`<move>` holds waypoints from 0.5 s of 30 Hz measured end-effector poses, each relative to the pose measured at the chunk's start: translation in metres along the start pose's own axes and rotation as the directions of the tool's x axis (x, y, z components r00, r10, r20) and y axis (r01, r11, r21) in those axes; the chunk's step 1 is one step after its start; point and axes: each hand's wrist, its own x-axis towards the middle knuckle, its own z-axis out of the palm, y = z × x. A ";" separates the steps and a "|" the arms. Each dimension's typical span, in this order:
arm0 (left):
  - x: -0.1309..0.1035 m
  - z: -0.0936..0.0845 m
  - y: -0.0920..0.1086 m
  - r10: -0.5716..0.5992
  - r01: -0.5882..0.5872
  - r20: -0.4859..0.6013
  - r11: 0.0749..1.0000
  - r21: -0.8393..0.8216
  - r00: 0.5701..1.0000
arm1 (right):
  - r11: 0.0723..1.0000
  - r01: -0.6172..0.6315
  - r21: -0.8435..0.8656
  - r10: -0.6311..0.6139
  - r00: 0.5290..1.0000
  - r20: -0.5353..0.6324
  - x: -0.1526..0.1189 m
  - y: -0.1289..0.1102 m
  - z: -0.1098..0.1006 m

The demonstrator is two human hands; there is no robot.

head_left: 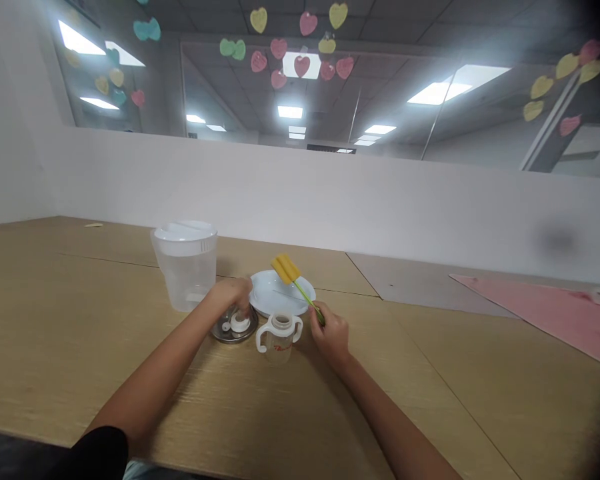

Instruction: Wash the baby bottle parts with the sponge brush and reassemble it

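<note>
My right hand (331, 335) is closed round the green handle of a bottle brush (287, 268), its yellow sponge head tilted up to the left above a white plate (304, 308). In front of that hand stands a clear baby bottle (279, 350) with two white side handles and an uncovered mouth. My left hand (234, 293) hangs over a small round metal tray (233, 339), fingers bent downward. Small white bottle parts (240, 323) lie on the tray. The left fingertips are partly hidden, so whether they grip a part is unclear.
A clear plastic pitcher (187, 273) with a white lid stands behind my left forearm. Wooden boards form the tabletop (220, 413). A pink sheet (545, 310) lies at the right, and a white wall (300, 193) rises behind the table.
</note>
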 end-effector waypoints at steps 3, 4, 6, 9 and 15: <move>-0.015 -0.013 0.004 0.047 -0.044 -0.037 0.996 0.073 0.998 | 0.999 -0.046 0.014 0.046 0.999 0.003 0.000 0.000 -0.001; -0.022 -0.016 0.006 0.118 -0.115 -0.036 0.990 0.086 0.992 | 0.997 -0.068 0.021 0.068 0.998 0.002 0.000 0.000 -0.001; -0.038 -0.021 0.014 0.295 -0.295 0.008 0.953 0.063 0.955 | 0.994 -0.102 0.034 0.102 0.995 0.000 0.000 0.001 -0.001; -0.058 -0.019 0.031 0.478 -0.479 0.074 0.878 -0.001 0.875 | 0.991 -0.122 0.049 0.121 0.993 0.009 0.001 0.002 -0.001; -0.066 0.007 0.062 0.442 -0.437 0.028 0.873 0.219 0.897 | 0.994 -0.111 0.026 0.110 0.993 0.033 0.001 0.003 -0.002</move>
